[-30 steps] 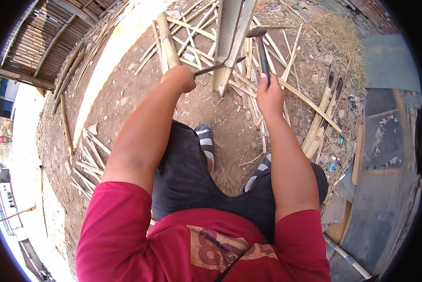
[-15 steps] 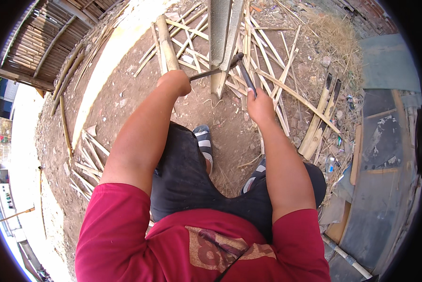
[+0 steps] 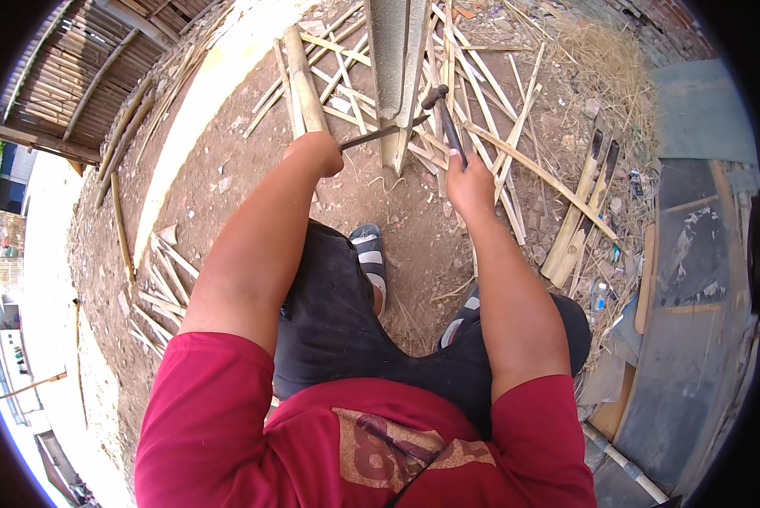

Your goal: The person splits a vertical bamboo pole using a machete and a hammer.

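My right hand (image 3: 469,182) grips the dark hammer (image 3: 444,118), now swung down onto the thin knife blade (image 3: 380,134) that my fisted left hand (image 3: 316,152) holds across the grey split bamboo pole (image 3: 394,59) far ahead, driving the split.

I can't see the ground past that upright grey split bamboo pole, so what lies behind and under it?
Behind the upright grey split bamboo pole, thin pale bamboo strips lie crisscrossed on brown dirt. The long dark blade meets its lower end. Ground directly beneath its base is covered.
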`<state>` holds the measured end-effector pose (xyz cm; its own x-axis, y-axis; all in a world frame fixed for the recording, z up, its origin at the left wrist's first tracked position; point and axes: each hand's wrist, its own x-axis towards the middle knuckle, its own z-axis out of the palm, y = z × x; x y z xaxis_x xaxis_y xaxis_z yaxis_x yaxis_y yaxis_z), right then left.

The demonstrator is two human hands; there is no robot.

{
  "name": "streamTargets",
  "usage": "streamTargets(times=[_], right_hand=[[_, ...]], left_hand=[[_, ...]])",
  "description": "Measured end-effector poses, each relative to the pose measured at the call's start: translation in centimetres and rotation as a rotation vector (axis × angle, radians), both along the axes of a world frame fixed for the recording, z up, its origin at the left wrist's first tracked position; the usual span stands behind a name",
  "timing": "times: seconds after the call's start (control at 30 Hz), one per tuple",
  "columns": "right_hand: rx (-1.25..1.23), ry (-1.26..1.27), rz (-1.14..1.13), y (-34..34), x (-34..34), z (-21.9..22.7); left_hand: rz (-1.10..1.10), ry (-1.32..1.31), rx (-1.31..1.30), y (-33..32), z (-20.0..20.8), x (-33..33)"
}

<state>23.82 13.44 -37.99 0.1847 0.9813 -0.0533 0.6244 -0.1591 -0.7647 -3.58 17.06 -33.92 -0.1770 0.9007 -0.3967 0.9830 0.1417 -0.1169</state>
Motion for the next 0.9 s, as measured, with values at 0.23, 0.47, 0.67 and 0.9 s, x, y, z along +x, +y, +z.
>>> streamTargets(times=[0.23, 0.47, 0.67, 0.9], right_hand=[[0.228, 0.100, -0.077, 0.8, 0.2, 4.1], [-0.001, -0.059, -0.020, 1.0, 1.5, -1.5], [0.240, 0.128, -0.098, 1.5, 0.2, 2.6], [0.024, -0.084, 0.040, 0.9, 1.1, -2.4]], left_hand=[[0.008, 0.025, -0.136, 1.5, -0.7, 0.0], [-0.031, 0.055, -0.085, 1.3, -1.8, -0.6], [-0.042, 0.035, -0.088, 2.0, -3.1, -1.3], [-0.079, 0.076, -0.124, 1.7, -2.9, -1.4]])
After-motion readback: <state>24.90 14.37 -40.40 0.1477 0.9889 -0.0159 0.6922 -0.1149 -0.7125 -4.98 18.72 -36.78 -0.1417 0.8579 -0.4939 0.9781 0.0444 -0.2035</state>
